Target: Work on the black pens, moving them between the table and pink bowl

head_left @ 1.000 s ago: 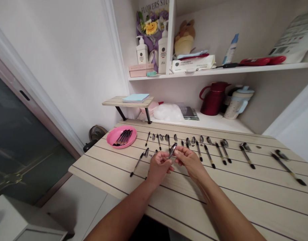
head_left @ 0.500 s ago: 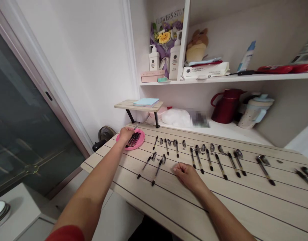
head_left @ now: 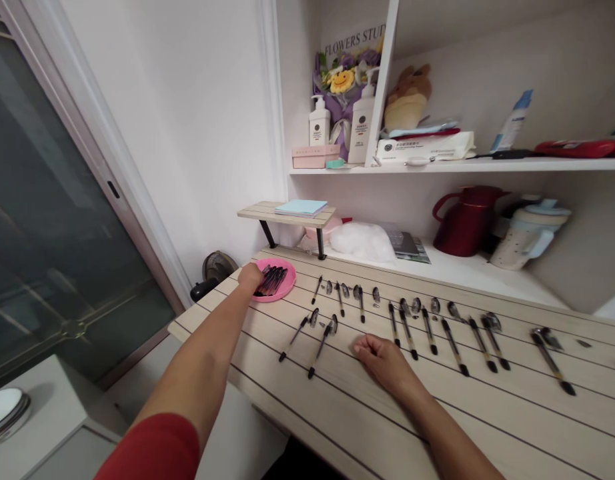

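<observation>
The pens lying on the table [head_left: 357,413] are slim, with blackish ends and a yellowish band showing along several barrels; beside most of them sit smoky, half-see-through oval pieces [head_left: 376,294]. The pens in the bundle [head_left: 275,280] look mostly black and lie slantwise, side by side, in a round pink dish [head_left: 290,285] near the table's far left corner. My hands are well apart. My left hand [head_left: 249,275] is over the dish's left rim, next to that bundle; its fingertips are hidden, so I can't tell how far open it is or whether it grips a pen. My right hand [head_left: 376,356] rests on the wood with the fingers folded into a loose fist, and I see nothing held in it. I count one dish and twelve pens on the table, two nearer me and ten in a ragged row behind, plus a dark bit cut off at the right edge. The oval pieces number roughly a dozen; the bundled pens overlap too much to count.
</observation>
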`<act>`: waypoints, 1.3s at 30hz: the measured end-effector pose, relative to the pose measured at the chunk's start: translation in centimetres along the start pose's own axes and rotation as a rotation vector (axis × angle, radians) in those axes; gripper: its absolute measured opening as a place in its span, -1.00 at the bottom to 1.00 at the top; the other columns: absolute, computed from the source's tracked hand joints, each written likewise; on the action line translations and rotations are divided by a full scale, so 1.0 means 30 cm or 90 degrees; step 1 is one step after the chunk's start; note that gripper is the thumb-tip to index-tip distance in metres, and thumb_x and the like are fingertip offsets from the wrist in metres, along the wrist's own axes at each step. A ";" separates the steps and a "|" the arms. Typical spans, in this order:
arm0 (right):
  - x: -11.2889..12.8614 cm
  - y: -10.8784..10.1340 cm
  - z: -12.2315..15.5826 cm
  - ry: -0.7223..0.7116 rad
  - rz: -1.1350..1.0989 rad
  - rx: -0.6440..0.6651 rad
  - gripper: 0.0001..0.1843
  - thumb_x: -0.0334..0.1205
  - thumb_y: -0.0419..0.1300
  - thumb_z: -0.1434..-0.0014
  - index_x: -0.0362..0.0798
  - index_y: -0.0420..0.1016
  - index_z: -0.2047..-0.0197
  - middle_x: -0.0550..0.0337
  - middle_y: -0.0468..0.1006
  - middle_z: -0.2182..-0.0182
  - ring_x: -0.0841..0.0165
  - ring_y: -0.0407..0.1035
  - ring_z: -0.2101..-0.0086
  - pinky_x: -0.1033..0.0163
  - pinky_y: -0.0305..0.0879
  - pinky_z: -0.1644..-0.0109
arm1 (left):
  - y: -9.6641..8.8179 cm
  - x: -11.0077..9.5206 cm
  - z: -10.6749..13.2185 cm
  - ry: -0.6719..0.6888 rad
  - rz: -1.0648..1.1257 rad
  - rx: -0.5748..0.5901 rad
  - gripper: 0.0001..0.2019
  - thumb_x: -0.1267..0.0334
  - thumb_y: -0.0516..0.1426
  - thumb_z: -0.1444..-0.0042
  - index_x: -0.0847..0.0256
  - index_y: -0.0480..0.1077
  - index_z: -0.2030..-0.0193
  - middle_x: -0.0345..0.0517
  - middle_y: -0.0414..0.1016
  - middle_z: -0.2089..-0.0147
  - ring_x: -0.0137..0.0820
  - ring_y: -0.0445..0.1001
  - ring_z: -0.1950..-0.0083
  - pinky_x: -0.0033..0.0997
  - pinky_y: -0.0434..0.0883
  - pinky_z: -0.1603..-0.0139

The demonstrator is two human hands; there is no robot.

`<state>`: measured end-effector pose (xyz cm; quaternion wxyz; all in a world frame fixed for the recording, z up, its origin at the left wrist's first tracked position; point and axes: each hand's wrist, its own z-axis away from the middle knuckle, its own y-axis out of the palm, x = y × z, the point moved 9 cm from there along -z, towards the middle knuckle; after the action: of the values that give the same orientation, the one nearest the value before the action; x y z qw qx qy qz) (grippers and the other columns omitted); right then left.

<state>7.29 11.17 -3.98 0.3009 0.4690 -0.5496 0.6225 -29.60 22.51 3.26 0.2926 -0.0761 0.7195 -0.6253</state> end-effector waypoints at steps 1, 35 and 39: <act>-0.001 0.001 0.000 0.001 0.004 0.003 -0.73 0.00 0.10 0.09 -0.03 0.33 0.60 0.32 0.26 0.72 0.47 0.10 0.64 0.35 -0.01 0.56 | 0.008 0.003 -0.005 -0.006 -0.006 0.002 -0.68 0.11 0.12 0.03 0.38 0.42 0.28 0.25 0.49 0.24 -0.18 0.45 0.18 -0.42 0.28 0.34; 0.004 -0.004 0.001 -0.012 0.054 -0.011 -0.79 -0.10 0.08 0.06 -0.03 0.34 0.59 0.32 0.31 0.68 0.45 0.14 0.61 0.34 0.02 0.53 | 0.197 -0.381 0.687 0.413 0.094 0.051 -0.88 0.22 0.16 0.24 0.19 0.32 0.57 0.05 0.43 0.48 -0.16 0.45 0.29 -0.28 0.33 0.23; 0.008 0.004 -0.001 -0.012 0.092 -0.010 -0.79 -0.11 0.05 0.04 -0.04 0.32 0.57 0.31 0.31 0.67 0.44 0.15 0.60 0.35 0.02 0.52 | 0.231 -0.382 0.691 0.376 0.007 0.116 -0.89 0.28 0.09 0.16 0.22 0.39 0.45 0.05 0.48 0.36 -0.23 0.44 0.21 -0.35 0.31 0.19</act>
<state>7.08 11.13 -3.82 0.2536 0.4313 -0.5898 0.6339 -7.77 11.65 -0.52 0.0801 0.1395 0.7149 -0.6805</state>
